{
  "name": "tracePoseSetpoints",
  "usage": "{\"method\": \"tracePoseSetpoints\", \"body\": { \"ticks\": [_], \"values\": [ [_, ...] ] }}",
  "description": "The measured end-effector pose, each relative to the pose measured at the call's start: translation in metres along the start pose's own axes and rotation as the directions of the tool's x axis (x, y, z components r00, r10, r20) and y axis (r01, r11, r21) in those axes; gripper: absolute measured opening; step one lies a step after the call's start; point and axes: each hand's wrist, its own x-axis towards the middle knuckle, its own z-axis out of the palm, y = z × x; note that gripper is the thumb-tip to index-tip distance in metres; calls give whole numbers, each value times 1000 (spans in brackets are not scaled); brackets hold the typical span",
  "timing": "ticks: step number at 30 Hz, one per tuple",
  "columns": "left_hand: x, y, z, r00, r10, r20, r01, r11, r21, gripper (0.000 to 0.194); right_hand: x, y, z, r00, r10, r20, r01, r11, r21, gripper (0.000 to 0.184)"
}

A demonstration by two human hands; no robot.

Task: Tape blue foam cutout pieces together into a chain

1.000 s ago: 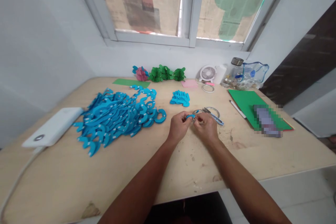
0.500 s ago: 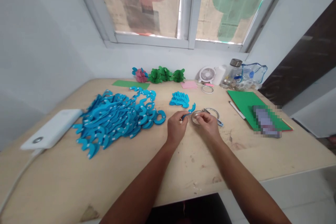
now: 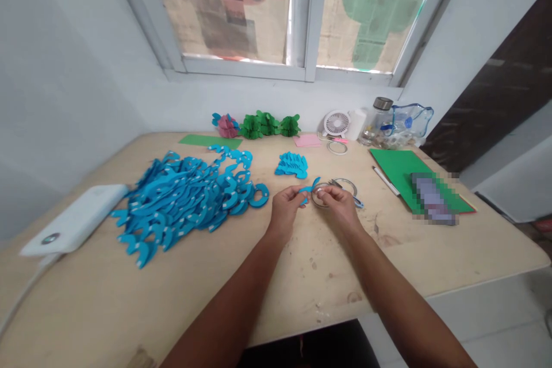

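I see a wooden table [image 3: 172,299] carrying a heap of blue paper pieces [image 3: 181,195] left of the left hand [image 3: 283,210], a fan [image 3: 336,123] beyond the right hand [image 3: 341,206], and a pen [image 3: 385,180] and green sheet [image 3: 394,167] to its right.

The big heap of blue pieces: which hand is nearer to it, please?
Left. The left hand is to the right of the blue heap, apart from it; the right hand is farther right, beyond the left one.
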Motion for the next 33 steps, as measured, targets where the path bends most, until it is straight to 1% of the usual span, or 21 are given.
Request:
{"method": "tracePoseSetpoints", "body": {
  "ticks": [4, 6, 8, 10, 13, 15, 17, 21, 24, 33],
  "values": [
    [-1, 0, 0, 997, -63, 53, 68, 993, -97, 24, 2, 8, 2, 999, -22, 40, 22, 1000, 3, 26],
    [-1, 0, 0, 995, -86, 49, 92, 989, -119, 27, 2, 9, 2, 998, -49, 45, 50, 999, -18, 25],
    [-1, 1, 0, 995, -89, 41, 93, 989, -116, 27, 0, 8, 2, 995, -94, 30, 96, 992, -85, 23],
    [-2, 3, 1, 998, -64, 30, 66, 994, -83, 25, -2, 5, 2, 989, -151, 3, 148, 965, -218, 21],
    [-4, 7, 3, 1000, 5, 9, -5, 1000, 10, 20, -7, 0, 3, 968, -252, -18, 220, 876, -429, 18],
    [-6, 9, 4, 999, 53, 4, -53, 995, 79, 16, -9, -2, 4, 951, -308, -10, 260, 818, -514, 17],
    [-7, 10, 5, 996, 94, 7, -94, 986, 140, 13, -9, -1, 4, 941, -338, -2, 278, 778, -564, 16],
    [-8, 9, 5, 987, 159, 22, -160, 961, 227, 10, -10, 1, 5, 932, -362, 2, 287, 735, -614, 16],
    [-8, 7, 5, 983, 182, 32, -183, 945, 270, 11, -10, 2, 4, 927, -376, 4, 291, 711, -640, 15],
    [-8, 7, 6, 976, 209, 57, -216, 936, 276, 10, -11, 3, 5, 920, -390, 24, 303, 672, -676, 15]
  ]
}}
